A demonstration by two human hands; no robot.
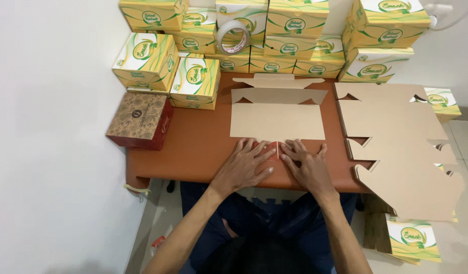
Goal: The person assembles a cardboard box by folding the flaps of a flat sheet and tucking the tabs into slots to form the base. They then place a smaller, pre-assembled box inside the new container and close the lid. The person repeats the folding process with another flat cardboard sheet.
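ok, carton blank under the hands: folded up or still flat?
Flat: the box blank lies spread on the table, flaps unfolded, both hands pressing its near edge.

Premises: a small packing workroom, seemingly set up in a plain room rather than a factory. Evidence: a brown desk (pixel 193 147) pushed against bare white walls (pixel 51 127); assembled yellow-green printed cartons (pixel 203 81) stacked in rows along its back edge; a pile of unfolded cardboard blanks (pixel 396 132) at one side; a roll of clear tape (pixel 233 36) resting among the cartons; tiled floor (pixel 462 137) beyond.
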